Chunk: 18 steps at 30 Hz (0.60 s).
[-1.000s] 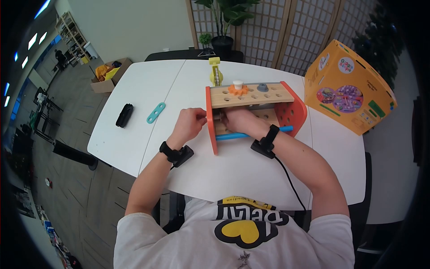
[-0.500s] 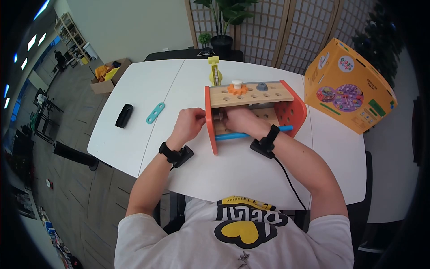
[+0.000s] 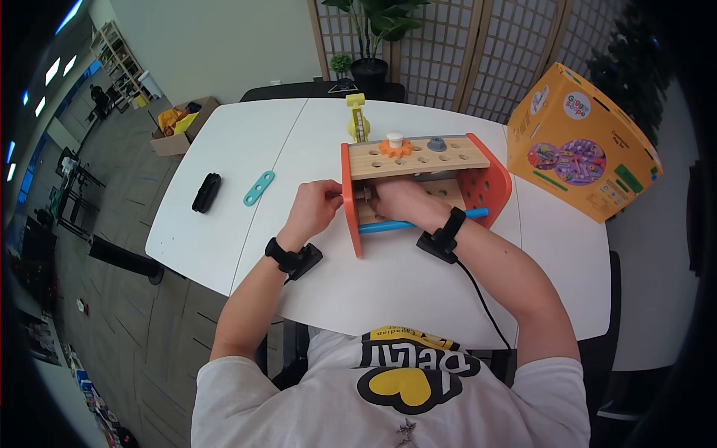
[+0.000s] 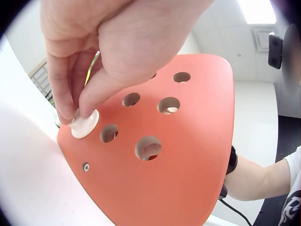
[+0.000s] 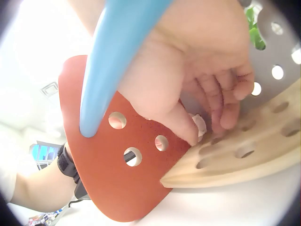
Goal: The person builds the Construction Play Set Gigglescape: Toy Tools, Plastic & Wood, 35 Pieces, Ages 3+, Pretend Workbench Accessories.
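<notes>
A toy toolbox with red-orange side panels (image 4: 188,141), wooden shelves and a blue bar (image 3: 388,225) stands on the table. Outside its left panel, my left hand (image 3: 314,205) pinches the round head of a white toy bolt (image 4: 85,125) between thumb and fingers; the head sits flat against the panel. My right hand (image 3: 403,200) reaches inside, between the upper shelf (image 3: 418,166) and the blue bar. Its thumb and fingers pinch a small pale piece (image 5: 200,126) close to the inner face of that panel; the fingers partly hide it.
On the upper shelf sit an orange gear (image 3: 396,151) with a white cap and a grey nut (image 3: 437,145). A yellow toy piece (image 3: 358,123) stands behind. Leftward lie a teal strip (image 3: 259,188) and a black case (image 3: 208,193). A large yellow box (image 3: 582,149) stands right.
Both hands stay at the left panel with barely any movement. The pale piece by the right fingertips shows slightly more inside the toolbox.
</notes>
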Available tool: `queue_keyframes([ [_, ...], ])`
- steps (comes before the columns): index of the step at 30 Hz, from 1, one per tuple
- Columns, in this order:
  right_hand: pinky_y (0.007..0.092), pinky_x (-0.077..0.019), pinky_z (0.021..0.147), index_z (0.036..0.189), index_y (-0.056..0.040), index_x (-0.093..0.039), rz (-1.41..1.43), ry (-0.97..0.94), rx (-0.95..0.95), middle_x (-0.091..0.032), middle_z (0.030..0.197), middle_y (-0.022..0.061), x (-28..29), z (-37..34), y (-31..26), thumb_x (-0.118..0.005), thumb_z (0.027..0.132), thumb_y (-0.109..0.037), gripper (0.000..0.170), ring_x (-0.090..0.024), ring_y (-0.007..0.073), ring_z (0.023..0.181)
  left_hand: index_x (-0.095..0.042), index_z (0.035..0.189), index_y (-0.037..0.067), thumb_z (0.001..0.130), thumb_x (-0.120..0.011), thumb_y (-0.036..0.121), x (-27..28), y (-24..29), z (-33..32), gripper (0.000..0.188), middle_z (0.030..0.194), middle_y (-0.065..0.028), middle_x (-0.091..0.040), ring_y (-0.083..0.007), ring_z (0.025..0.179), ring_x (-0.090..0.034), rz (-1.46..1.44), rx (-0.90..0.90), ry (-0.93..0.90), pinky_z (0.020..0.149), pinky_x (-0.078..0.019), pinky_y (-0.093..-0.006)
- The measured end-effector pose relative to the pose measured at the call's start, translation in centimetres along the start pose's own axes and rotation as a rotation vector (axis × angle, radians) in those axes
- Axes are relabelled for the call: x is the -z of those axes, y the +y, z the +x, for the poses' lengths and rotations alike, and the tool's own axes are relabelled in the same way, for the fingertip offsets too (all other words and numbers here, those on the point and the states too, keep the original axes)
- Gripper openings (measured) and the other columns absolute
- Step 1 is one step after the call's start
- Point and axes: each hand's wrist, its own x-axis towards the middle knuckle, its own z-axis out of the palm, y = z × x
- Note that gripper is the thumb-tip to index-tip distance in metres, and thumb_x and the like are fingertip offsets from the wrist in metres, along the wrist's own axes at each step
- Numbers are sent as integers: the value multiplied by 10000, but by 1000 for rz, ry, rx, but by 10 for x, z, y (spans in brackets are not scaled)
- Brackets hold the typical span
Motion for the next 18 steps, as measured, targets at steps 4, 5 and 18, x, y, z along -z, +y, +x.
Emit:
queue_keyframes([
  [4, 445, -567, 881, 1137, 10, -684, 47, 24, 41, -702, 1089, 231, 1, -1, 0, -668, 849, -61, 297, -689, 376, 1020, -756, 1037, -9, 880, -702, 22, -1, -1, 1, 169, 928, -190, -760, -319, 836, -739, 22, -13, 4, 778, -584, -368],
  [5, 451, -572, 885, 1135, 10, -692, 45, 22, 39, -702, 1112, 236, 2, -1, -1, -660, 848, -35, 293, -689, 381, 1037, -756, 1036, -9, 879, -702, 22, -1, -1, 0, 169, 926, -190, -760, -320, 833, -739, 17, -13, 5, 777, -584, -369],
  [18, 408, -570, 817, 1081, 16, -680, 106, 45, 6, -713, 992, 205, -6, 1, 2, -616, 892, -71, 217, -707, 337, 944, -754, 1033, -12, 870, -688, 0, -2, -3, 1, 176, 906, -191, -759, -316, 799, -736, 13, -17, 13, 753, -582, -370],
])
